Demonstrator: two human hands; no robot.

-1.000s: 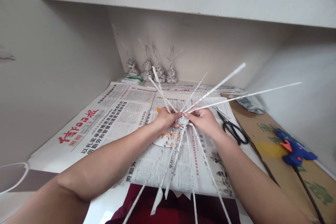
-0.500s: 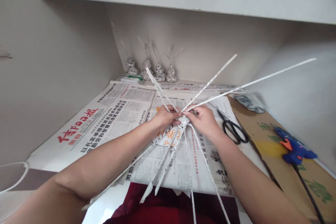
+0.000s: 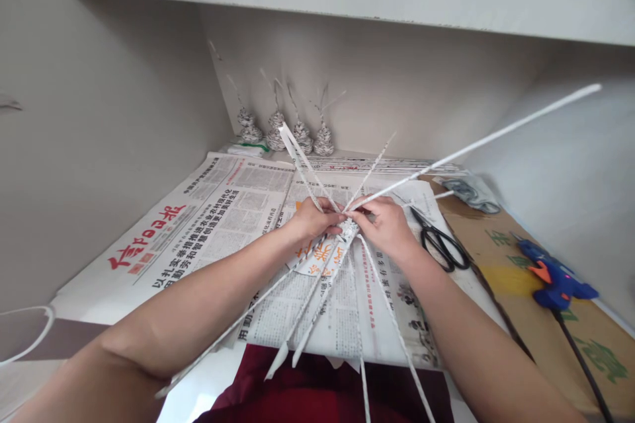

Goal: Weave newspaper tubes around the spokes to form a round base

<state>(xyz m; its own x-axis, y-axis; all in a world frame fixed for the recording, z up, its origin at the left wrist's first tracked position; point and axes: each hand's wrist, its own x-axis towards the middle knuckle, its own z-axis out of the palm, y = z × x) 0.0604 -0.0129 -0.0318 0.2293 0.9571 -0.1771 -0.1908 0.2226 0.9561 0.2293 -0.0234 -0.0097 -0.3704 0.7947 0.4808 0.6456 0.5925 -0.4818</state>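
Both hands are at a small woven paper hub (image 3: pixel 348 231), which sits in front of the person's body, above the sheets. The left hand (image 3: pixel 317 221) is nearly closed, its thumb and fingers pinching the hub's edge at nine o'clock. The right hand (image 3: pixel 384 221) is drawn in at three o'clock, curled, with thumb and forefinger pinched on a long white rod (image 3: pixel 476 139) that runs out toward two o'clock. The fingertips almost meet, and they hide part of the weave from me.

More paper spokes (image 3: pixel 391 301) fan out from the hub: two toward eleven o'clock, a thin one toward one, the others between five and eight, the outermost passing along the left forearm. Just under the hub, toward seven, a pale piece with orange characters (image 3: pixel 320 261) shows, partly covered by the spokes and left hand.

Newspaper (image 3: pixel 238 185) spreads underneath and out to nine o'clock. Black-handled scissors (image 3: pixel 444 248) lie at three, close beyond the right hand. Farther out, toward four, a blue glue gun (image 3: pixel 558 281) rests on cardboard (image 3: pixel 496 251). Four woven gourd shapes (image 3: pixel 323 139) stand at eleven, and a bundle of rods (image 3: pixel 387 166) lies toward one.
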